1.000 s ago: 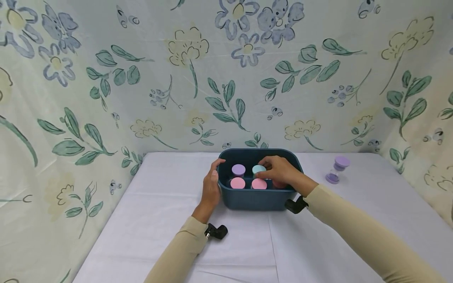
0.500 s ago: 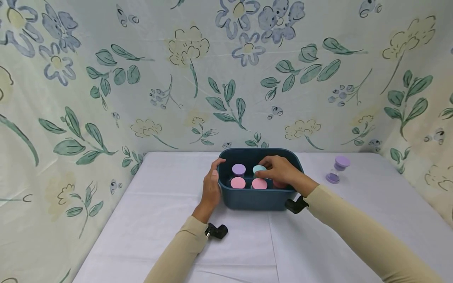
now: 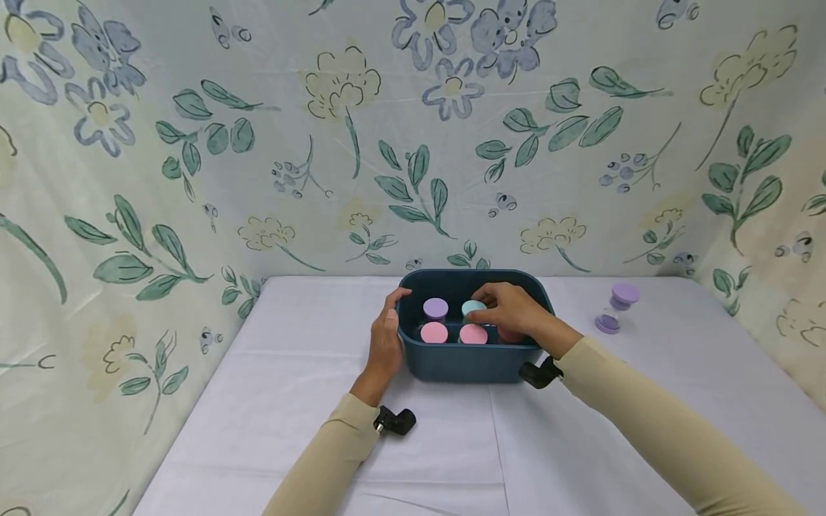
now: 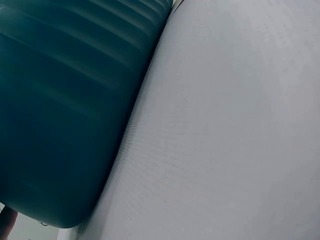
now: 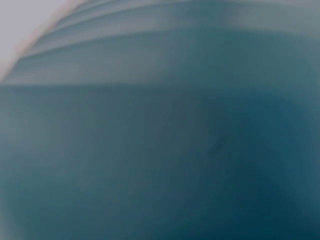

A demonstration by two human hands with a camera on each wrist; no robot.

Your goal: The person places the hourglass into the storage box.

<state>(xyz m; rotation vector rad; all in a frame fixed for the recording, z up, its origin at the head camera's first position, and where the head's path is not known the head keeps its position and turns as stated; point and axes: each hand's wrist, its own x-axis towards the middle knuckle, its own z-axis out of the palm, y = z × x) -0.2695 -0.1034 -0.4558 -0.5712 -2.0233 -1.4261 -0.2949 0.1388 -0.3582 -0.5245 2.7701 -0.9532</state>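
A dark blue plastic bin [image 3: 474, 364] stands on the table in the head view, and its ribbed outer side fills much of both wrist views. My left hand [image 3: 384, 344] rests against the bin's left end, fingers reaching along the rim. Inside the bin, my right hand [image 3: 513, 309] pinches a sand timer with a light blue cap [image 3: 473, 308] between thumb and fingers. Around it stand a purple-capped timer [image 3: 435, 309] and two pink-capped timers, one at left [image 3: 434, 332] and one at centre [image 3: 474, 334]. Another reddish-pink cap [image 3: 510, 335] is partly hidden under my right hand.
A purple sand timer [image 3: 616, 309] stands on the white-covered table [image 3: 290, 344], right of the bin. Floral cloth [image 3: 361, 143] hangs behind the table and along its sides. Small black cameras [image 3: 396, 422] are strapped at both wrists.
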